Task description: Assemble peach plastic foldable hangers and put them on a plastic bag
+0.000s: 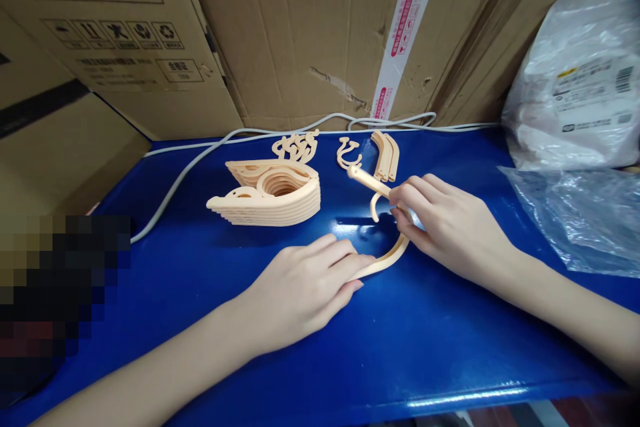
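Note:
A cream plastic folding hanger [387, 259] is held between my two hands, just over the blue table. My left hand [313, 280] pinches one curved arm of it, fingers closed over the end. Closed around the middle joint is my right hand [445, 223], which hides the joint; the second arm points up and left from it. A curved hook [374, 207] sticks out beside those fingers. To the left lies a stack of folded hangers [280, 203]. Behind it is a pile of loose hooks [296, 145]. Farther right are a few more hooks [345, 152] and several loose hanger arms [385, 155].
Cardboard boxes [310, 33] form a wall along the back of the blue table [200, 307]. A white cable [175, 193] runs across the rear and down the left. Clear plastic bags [575, 100] stand at the right. A blurred, pixelated patch covers the left edge.

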Demonstrator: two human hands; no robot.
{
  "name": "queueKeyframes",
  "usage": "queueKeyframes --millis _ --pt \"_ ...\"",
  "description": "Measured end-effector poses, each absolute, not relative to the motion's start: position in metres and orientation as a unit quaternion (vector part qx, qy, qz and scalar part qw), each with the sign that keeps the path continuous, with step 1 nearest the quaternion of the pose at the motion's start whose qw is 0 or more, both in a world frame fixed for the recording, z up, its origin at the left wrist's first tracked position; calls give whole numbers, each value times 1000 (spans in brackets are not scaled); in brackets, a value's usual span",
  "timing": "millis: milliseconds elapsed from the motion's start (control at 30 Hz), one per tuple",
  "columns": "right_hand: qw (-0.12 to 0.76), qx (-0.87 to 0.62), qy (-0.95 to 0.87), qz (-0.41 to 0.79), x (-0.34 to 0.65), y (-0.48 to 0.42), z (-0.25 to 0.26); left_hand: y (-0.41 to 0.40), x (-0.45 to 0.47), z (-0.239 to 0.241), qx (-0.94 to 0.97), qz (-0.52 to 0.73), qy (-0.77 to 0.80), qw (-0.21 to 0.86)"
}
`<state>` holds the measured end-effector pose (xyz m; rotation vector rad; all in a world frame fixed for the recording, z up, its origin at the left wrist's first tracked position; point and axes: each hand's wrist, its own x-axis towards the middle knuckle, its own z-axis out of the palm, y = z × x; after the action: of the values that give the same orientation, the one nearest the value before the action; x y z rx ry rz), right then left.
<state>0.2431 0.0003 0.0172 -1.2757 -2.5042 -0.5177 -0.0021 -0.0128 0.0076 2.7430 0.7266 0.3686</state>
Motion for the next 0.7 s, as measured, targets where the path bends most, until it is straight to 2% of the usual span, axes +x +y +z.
queueKeyframes --millis 700 --pt "85 -465 -869 -145 253 7 9 -6 -4 6 935 137 302 125"
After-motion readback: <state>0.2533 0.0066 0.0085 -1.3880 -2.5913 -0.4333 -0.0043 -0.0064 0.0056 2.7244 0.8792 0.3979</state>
